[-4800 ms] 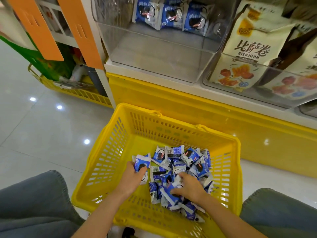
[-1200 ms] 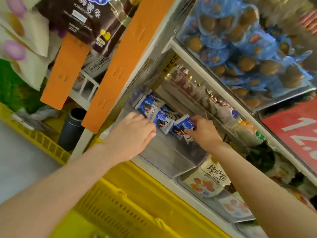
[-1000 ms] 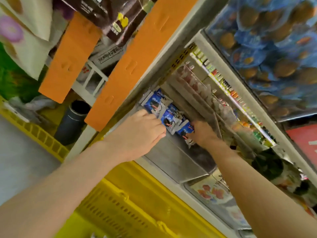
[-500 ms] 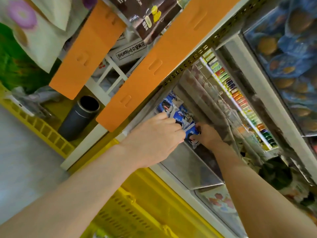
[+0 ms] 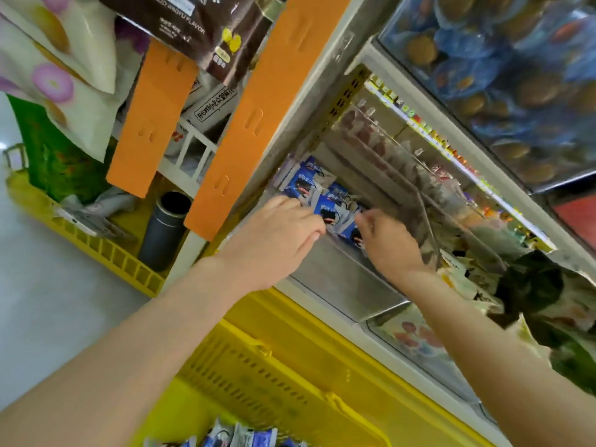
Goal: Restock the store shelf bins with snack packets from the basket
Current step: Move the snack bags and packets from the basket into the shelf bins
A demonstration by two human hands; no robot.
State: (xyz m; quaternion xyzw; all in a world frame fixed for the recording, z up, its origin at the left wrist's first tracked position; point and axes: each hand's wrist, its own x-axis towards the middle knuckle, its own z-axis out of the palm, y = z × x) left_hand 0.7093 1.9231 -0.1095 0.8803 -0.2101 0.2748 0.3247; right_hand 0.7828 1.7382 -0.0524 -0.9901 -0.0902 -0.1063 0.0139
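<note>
Both hands have risen from yellow plastic basket (image 5: 258,375) to clear plastic bin (image 5: 338,282); right hand (image 5: 388,245) pinches a blue foil snack packet (image 5: 351,232), light and crinkly, by its edge; left hand (image 5: 277,235) hides its grip.

The left forearm (image 5: 145,337) and right forearm (image 5: 483,346) are stretched forward, bare. The left hand (image 5: 277,240) is held palm down, fingers straight and together. The right hand (image 5: 392,245) is just beside it, fingers curled; grip unclear.

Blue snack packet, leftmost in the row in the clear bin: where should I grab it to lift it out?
Pinch the blue snack packet by its top edge, reaching through the open front of the clear bin. It stands on edge, pressed against its neighbours, so likely only that edge is free.
</note>
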